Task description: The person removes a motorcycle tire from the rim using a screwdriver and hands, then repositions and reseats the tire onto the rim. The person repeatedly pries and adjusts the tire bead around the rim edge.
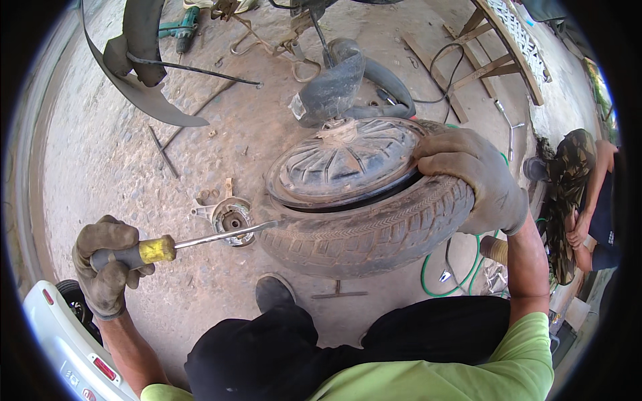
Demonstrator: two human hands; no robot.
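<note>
No wording or number is legible in this view. Marks noted: on the white vehicle (48, 321) at lower left, a small silvery emblem (70, 377) and, closer to the edge of view, a round reddish badge (88, 394); both are too small to decipher. On the dark garment (605, 207) of the person at right, a tiny pale mark (610, 237), unreadable. Tyre (361, 244) and screwdriver (157, 250): characters, if any, cannot be made out.
</note>
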